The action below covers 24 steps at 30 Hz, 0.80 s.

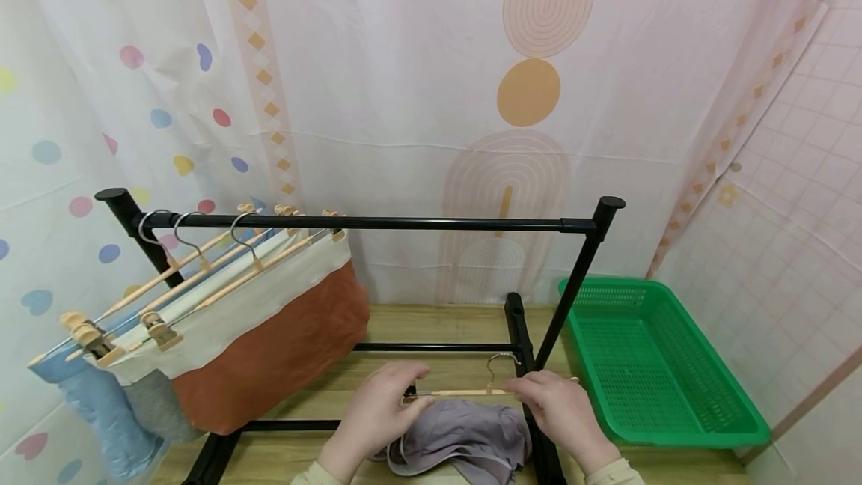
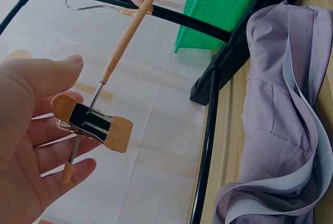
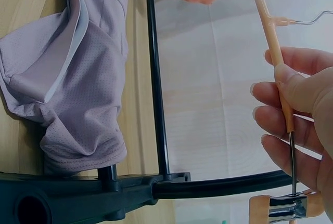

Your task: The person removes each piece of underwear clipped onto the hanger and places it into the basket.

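A clip hanger (image 1: 465,393) with a light wooden-look bar and metal hook is held level between both hands. My right hand (image 3: 307,94) pinches its bar between thumb and fingers, with one clip (image 3: 285,207) below them. At the other end, my left hand (image 2: 41,125) has its fingers behind the black-and-tan clip (image 2: 93,122), the thumb apart from it. In the head view, the left hand (image 1: 382,414) is at the hanger's left end and the right hand (image 1: 559,409) at its right. Grey-purple shorts (image 1: 465,436) lie crumpled beneath the hanger on the wooden surface.
A black rack (image 1: 417,223) stands ahead; several hangers carry a rust-brown and white garment (image 1: 283,343), a grey one (image 1: 158,403) and a light blue one (image 1: 111,414) at its left. A green basket (image 1: 673,436) sits right of the rack, before a patterned curtain (image 1: 390,96).
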Each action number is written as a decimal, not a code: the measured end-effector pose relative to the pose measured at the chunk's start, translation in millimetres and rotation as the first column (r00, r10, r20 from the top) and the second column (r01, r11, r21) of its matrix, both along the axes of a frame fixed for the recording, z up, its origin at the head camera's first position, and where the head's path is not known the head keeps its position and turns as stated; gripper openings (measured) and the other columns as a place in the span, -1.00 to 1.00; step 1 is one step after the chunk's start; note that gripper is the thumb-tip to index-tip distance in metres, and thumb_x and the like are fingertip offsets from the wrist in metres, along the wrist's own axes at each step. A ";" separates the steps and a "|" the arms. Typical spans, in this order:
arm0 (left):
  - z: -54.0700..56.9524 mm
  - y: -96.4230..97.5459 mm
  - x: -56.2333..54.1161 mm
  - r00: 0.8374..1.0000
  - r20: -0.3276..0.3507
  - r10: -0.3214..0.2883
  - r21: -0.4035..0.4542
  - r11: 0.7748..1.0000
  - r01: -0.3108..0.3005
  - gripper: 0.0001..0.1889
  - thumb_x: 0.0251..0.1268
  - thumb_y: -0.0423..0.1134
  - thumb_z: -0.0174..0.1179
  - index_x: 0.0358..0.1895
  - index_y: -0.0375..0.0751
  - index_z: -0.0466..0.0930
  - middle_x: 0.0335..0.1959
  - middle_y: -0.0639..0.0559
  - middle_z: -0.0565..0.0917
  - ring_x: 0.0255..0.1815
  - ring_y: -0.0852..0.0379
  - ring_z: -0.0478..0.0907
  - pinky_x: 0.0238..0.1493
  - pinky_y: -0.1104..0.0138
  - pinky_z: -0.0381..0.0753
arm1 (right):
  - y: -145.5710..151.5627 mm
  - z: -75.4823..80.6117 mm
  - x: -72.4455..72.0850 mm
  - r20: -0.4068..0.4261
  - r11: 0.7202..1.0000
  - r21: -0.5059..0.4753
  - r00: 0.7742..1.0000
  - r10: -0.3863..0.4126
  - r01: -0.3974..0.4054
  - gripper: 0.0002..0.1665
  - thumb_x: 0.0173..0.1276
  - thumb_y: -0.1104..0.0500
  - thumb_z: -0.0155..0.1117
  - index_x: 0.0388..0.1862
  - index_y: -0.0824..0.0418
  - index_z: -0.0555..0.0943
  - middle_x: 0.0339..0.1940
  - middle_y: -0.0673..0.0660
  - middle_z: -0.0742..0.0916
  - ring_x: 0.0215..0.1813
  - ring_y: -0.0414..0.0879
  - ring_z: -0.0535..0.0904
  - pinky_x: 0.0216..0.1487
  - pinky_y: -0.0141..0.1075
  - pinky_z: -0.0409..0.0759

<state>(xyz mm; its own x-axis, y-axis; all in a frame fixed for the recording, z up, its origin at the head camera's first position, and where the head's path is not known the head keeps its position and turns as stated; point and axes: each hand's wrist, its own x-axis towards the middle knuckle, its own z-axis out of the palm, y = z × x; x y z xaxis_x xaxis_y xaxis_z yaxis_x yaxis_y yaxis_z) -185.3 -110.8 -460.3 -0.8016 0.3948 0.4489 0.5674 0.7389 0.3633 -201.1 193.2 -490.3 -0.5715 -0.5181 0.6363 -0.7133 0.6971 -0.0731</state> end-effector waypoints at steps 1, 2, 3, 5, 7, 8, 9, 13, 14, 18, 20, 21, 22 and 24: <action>0.6 -0.2 -0.3 1.000 0.008 -0.005 -0.011 1.000 0.005 -0.60 0.13 -0.14 0.46 0.05 -0.14 0.67 -0.08 0.06 0.70 -0.02 0.07 0.63 -0.02 0.12 0.60 | -0.2 -0.6 -0.2 0.000 1.000 0.002 1.000 0.000 0.000 -0.52 0.00 0.33 0.56 -0.11 -0.10 0.74 -0.38 -0.18 0.71 -0.47 -0.26 0.57 -0.60 -0.48 0.39; 1.2 -0.2 -0.6 1.000 0.019 -0.008 -0.026 1.000 0.008 -0.60 0.15 -0.13 0.44 0.06 -0.15 0.67 -0.06 0.05 0.71 0.00 0.06 0.63 -0.01 0.11 0.60 | -0.4 -1.4 -0.3 0.001 1.000 0.004 1.000 0.002 -0.002 -0.51 0.00 0.34 0.56 -0.11 -0.10 0.74 -0.38 -0.18 0.71 -0.47 -0.25 0.57 -0.61 -0.48 0.37; 1.7 -0.2 -0.9 0.999 0.030 -0.013 -0.038 0.999 0.014 -0.59 0.16 -0.12 0.44 0.07 -0.15 0.67 -0.04 0.04 0.71 0.01 0.04 0.63 0.01 0.10 0.60 | -0.6 -1.8 -0.3 0.003 1.000 0.008 1.000 0.002 -0.002 -0.51 0.01 0.34 0.56 -0.11 -0.11 0.74 -0.37 -0.17 0.71 -0.47 -0.25 0.57 -0.62 -0.48 0.36; 2.7 0.2 -0.9 0.999 0.049 -0.024 -0.066 0.997 0.027 -0.58 0.19 -0.10 0.42 0.09 -0.16 0.67 -0.02 0.02 0.71 0.03 0.02 0.63 0.02 0.08 0.60 | -1.4 -2.6 -0.4 0.007 1.000 0.009 1.000 0.007 -0.007 -0.51 0.01 0.35 0.56 -0.11 -0.11 0.74 -0.37 -0.15 0.71 -0.47 -0.23 0.57 -0.63 -0.49 0.34; 3.0 1.0 -0.7 0.997 0.060 -0.039 -0.088 0.995 0.044 -0.59 0.19 -0.09 0.41 0.09 -0.15 0.68 -0.02 0.01 0.72 0.02 0.00 0.64 0.01 0.07 0.60 | -2.7 -3.0 -0.2 0.012 1.000 0.006 1.000 0.016 -0.016 -0.50 -0.01 0.36 0.56 -0.11 -0.11 0.73 -0.37 -0.14 0.71 -0.46 -0.22 0.59 -0.64 -0.49 0.33; 3.0 1.5 -0.4 0.997 0.060 -0.044 -0.099 0.994 0.050 -0.59 0.20 -0.07 0.40 0.08 -0.15 0.68 -0.02 0.01 0.72 0.02 0.00 0.65 0.00 0.06 0.61 | -3.4 -3.0 0.0 0.011 1.000 0.008 1.000 0.016 -0.016 -0.49 -0.01 0.35 0.57 -0.11 -0.12 0.73 -0.36 -0.15 0.72 -0.44 -0.21 0.60 -0.64 -0.49 0.35; 2.9 2.0 -0.1 0.997 0.057 -0.051 -0.107 0.993 0.057 -0.59 0.20 -0.07 0.40 0.08 -0.16 0.68 -0.02 0.00 0.72 0.01 0.00 0.65 0.00 0.06 0.60 | -4.2 -3.0 0.2 0.011 1.000 0.010 1.000 0.015 -0.015 -0.48 -0.02 0.35 0.57 -0.12 -0.14 0.73 -0.34 -0.15 0.72 -0.42 -0.21 0.61 -0.63 -0.47 0.38; 1.3 4.5 0.6 0.998 0.013 -0.060 -0.141 0.988 0.062 -0.57 0.18 -0.05 0.41 0.08 -0.17 0.67 -0.04 0.00 0.73 -0.01 0.00 0.67 -0.01 0.07 0.61 | -7.8 -2.9 1.2 0.015 1.000 0.009 1.000 0.014 -0.014 -0.51 -0.02 0.30 0.58 -0.12 -0.14 0.74 -0.30 -0.17 0.74 -0.36 -0.21 0.65 -0.58 -0.41 0.48; 0.7 5.1 0.7 0.998 -0.003 -0.062 -0.148 0.987 0.061 -0.56 0.17 -0.06 0.41 0.08 -0.17 0.67 -0.04 0.00 0.73 -0.02 0.01 0.67 -0.02 0.07 0.61 | -8.6 -2.7 1.4 0.018 1.000 0.012 1.000 0.012 -0.012 -0.52 -0.02 0.31 0.58 -0.12 -0.13 0.74 -0.29 -0.17 0.74 -0.34 -0.21 0.66 -0.56 -0.39 0.50; -3.1 7.9 1.8 0.992 -0.100 -0.075 -0.186 0.981 0.055 -0.55 0.11 -0.07 0.45 0.07 -0.14 0.67 -0.10 0.03 0.75 -0.09 0.06 0.69 -0.10 0.09 0.62 | -11.5 -3.1 2.4 0.024 1.000 0.030 1.000 0.001 -0.002 -0.53 -0.02 0.31 0.58 -0.14 -0.11 0.75 -0.27 -0.16 0.75 -0.33 -0.22 0.67 -0.57 -0.39 0.50; -5.2 9.5 2.3 0.986 -0.145 -0.083 -0.198 0.979 0.053 -0.56 0.09 -0.07 0.46 0.05 -0.11 0.67 -0.14 0.07 0.75 -0.14 0.10 0.69 -0.14 0.10 0.63 | -12.8 -4.0 2.7 0.022 0.999 0.044 1.000 -0.009 0.008 -0.51 -0.04 0.33 0.58 -0.14 -0.12 0.76 -0.26 -0.17 0.75 -0.33 -0.22 0.67 -0.57 -0.40 0.49; -6.1 10.4 2.6 0.983 -0.161 -0.087 -0.203 0.978 0.053 -0.57 0.09 -0.07 0.46 0.04 -0.11 0.68 -0.16 0.08 0.76 -0.16 0.11 0.69 -0.16 0.11 0.63 | -13.4 -4.5 2.8 0.018 0.999 0.051 1.000 -0.014 0.013 -0.50 -0.06 0.34 0.58 -0.15 -0.13 0.76 -0.25 -0.18 0.75 -0.32 -0.23 0.67 -0.57 -0.40 0.49; -7.0 11.3 2.9 0.979 -0.180 -0.091 -0.203 0.978 0.054 -0.59 0.08 -0.08 0.47 0.01 -0.10 0.69 -0.19 0.10 0.76 -0.18 0.12 0.69 -0.18 0.11 0.62 | -14.0 -4.8 2.8 0.017 0.999 0.051 1.000 -0.012 0.011 -0.48 -0.07 0.36 0.57 -0.15 -0.12 0.76 -0.25 -0.17 0.75 -0.32 -0.23 0.67 -0.57 -0.41 0.49; -8.2 12.9 3.5 0.973 -0.207 -0.097 -0.201 0.978 0.055 -0.64 0.07 -0.10 0.47 -0.05 -0.07 0.69 -0.23 0.13 0.75 -0.22 0.15 0.68 -0.22 0.13 0.62 | -15.4 -4.7 2.8 0.013 0.999 0.049 1.000 -0.005 0.005 -0.44 -0.10 0.41 0.56 -0.14 -0.12 0.76 -0.24 -0.17 0.75 -0.30 -0.22 0.67 -0.56 -0.41 0.49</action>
